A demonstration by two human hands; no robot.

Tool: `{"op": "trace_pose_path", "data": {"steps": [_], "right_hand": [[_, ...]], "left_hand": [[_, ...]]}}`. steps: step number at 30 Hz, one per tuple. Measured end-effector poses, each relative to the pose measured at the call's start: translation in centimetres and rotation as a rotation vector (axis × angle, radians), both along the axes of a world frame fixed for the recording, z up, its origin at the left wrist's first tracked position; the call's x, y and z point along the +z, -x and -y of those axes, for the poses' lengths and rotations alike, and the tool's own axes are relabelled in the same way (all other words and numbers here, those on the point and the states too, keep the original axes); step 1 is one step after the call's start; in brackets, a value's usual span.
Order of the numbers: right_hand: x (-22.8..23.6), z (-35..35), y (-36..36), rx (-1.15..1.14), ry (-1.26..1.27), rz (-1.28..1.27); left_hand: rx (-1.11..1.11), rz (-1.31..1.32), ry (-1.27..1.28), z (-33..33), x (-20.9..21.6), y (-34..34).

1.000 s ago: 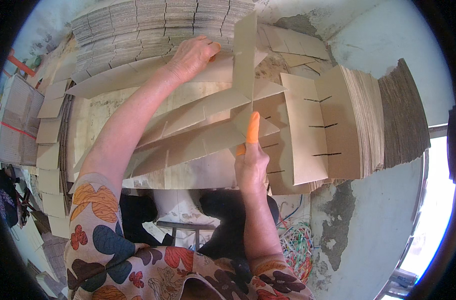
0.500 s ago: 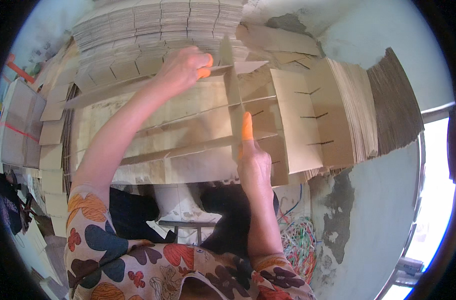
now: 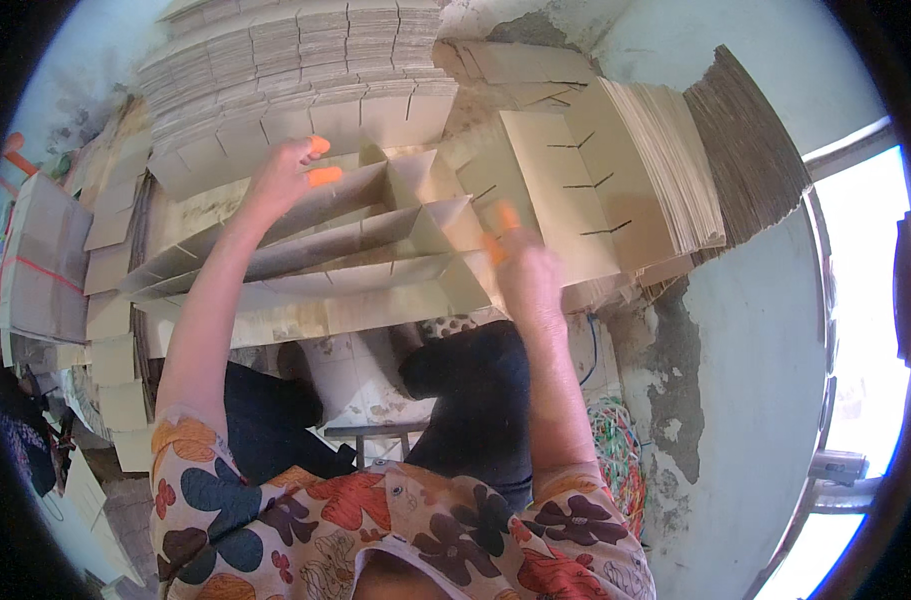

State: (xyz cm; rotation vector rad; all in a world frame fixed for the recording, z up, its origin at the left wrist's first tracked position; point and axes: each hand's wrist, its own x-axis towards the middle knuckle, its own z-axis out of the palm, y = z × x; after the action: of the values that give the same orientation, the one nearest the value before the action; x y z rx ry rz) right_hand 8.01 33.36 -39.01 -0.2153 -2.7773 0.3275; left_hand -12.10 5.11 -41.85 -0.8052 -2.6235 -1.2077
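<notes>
Pale wall [image 3: 750,400]; two hands [image 3: 280,182]; three cardboard strips [image 3: 335,240]

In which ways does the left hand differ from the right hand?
The left hand looks fairly sharp, while the right hand is blurred. The left hand's fingers point rightward; the right hand's point up and slightly left. The left hand appears higher in the picture than the right hand. Both wear orange finger covers.

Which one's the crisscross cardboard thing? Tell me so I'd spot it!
Start at the big cardboard stack at the back. In front of it, partly under the left forearm, sits the cardboard divider. Unlike its packed neighbours, its strips cross, leaving open gaps.
</notes>
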Motion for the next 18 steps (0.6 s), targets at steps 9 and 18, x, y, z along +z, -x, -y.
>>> {"op": "trace_pose_path", "data": {"steps": [9, 18], "right_hand": [[-0.2, -7.4, -0.9, -0.070, -0.310, 0.305], [2.5, -7.6, -0.1, -0.093, -0.510, 0.137]], "left_hand": [[0.057, -0.228, 0.121, 5.2, 4.1, -12.5], [0.138, -0.234, 0.080, 7.4, 2.7, -16.1]]}}
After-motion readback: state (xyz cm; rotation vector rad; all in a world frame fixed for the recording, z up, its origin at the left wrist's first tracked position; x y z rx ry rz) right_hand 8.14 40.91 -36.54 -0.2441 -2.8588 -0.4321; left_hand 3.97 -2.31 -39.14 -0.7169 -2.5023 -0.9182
